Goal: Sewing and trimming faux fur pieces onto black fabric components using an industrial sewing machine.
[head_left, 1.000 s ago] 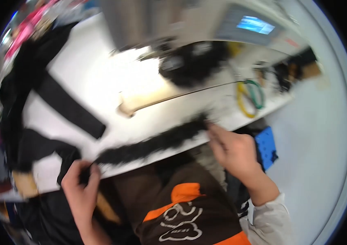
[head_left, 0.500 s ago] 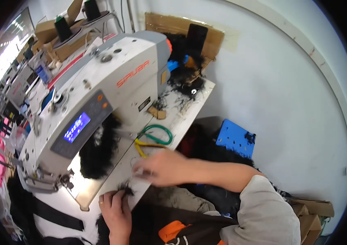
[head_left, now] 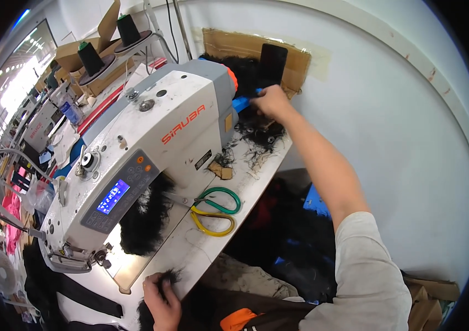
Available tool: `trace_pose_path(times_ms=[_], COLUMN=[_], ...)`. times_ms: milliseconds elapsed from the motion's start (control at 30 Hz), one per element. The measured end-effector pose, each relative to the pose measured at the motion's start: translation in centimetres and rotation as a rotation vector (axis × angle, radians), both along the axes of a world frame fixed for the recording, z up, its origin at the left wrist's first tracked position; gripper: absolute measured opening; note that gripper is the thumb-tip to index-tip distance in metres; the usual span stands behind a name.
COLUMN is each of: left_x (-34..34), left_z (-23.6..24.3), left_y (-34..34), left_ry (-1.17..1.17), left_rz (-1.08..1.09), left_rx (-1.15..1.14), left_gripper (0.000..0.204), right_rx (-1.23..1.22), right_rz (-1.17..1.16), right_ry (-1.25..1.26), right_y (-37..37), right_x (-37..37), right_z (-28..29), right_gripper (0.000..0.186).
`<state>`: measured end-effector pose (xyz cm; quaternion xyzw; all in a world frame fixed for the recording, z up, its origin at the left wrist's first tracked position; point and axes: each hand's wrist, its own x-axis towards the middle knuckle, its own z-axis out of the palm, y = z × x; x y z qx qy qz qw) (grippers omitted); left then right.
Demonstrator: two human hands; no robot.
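Observation:
My left hand (head_left: 161, 298) is closed on a black fluffy strip (head_left: 171, 277) at the table's front edge, below the sewing machine's lit needle area. My right hand (head_left: 268, 101) reaches to the back end of the table, its fingers curled at a blue object (head_left: 241, 104) among black fluff, beside a dark slab (head_left: 273, 63) propped on cardboard; what it holds is hidden. The white sewing machine (head_left: 190, 138) stands left of that arm. Scissors with green and yellow handles (head_left: 212, 231) lie on the table, beside a black fluffy piece (head_left: 138, 231) under the machine's arm.
Thread cones (head_left: 92, 62) stand on a rack behind the machine. A white wall (head_left: 405, 154) is at right, with blue plastic (head_left: 314, 201) and dark material below the table edge. Black fabric (head_left: 74, 292) and a small fan (head_left: 3, 270) are at left, with other workstations beyond.
The view has swung right and up toward the machine and wall. My right hand has left the fluffy strip and moved up to the table's back end; my left hand still grips the strip.

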<state>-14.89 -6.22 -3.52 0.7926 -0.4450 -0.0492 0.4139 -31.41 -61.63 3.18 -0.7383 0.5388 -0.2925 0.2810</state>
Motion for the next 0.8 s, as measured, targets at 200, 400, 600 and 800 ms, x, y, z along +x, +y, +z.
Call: trace_pose_path(times_ms=[200,400,600,800], left_x=[-0.4,0.2,0.1,-1.1], left_z=[0.8,0.2,1.1,2.6], left_y=[0.1,0.2,-0.5,0.5], left_ry=[0.087,0.206,0.168,0.589], left_rz=[0.024,0.072,0.061,0.105], left_rx=[-0.107,-0.201,-0.255,-0.208], left_gripper=[0.016,0.019,0.017,0.021], right_rx=[-0.065,-0.05,-0.203,-0.292], right_rz=[0.128,0.153,0.183,0.288], right_ry=[-0.28,-0.092,-0.375,-0.383], right_y=[1.2,2.4,5.2,18.9], right_x=[-0.6,-1.4,-2.0,-2.6], right_z=[8.6,13.5,17.6,19.1], right_gripper=[0.036,0.038,0.043,0.046])
